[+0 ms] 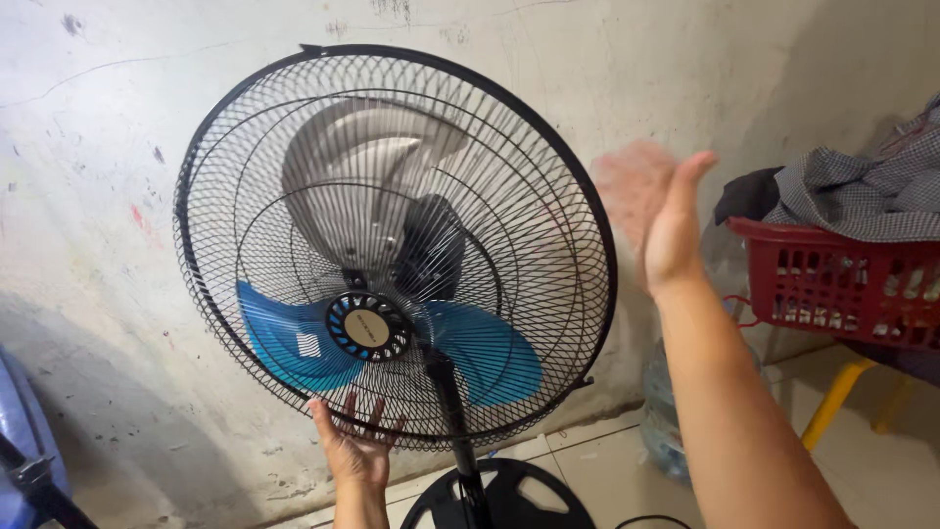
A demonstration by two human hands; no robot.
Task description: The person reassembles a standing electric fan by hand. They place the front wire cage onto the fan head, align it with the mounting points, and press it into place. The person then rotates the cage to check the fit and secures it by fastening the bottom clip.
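A standing fan [392, 245] faces me, with a black wire grille, blue blades behind it and a grey motor housing at the back. My left hand [354, 439] is under the grille's lower rim, fingers spread and touching the wires. My right hand [658, 216] is raised beside the grille's right rim, palm open and flat, blurred, and holds nothing. The fan's black pole runs down to a round black base [509, 500] on the floor.
A stained white wall stands right behind the fan. At the right a red plastic basket [842, 284] with checked cloth sits on a yellow-legged stool. A clear water jug [666, 421] stands on the tiled floor below my right arm. A blue object shows at the far left edge.
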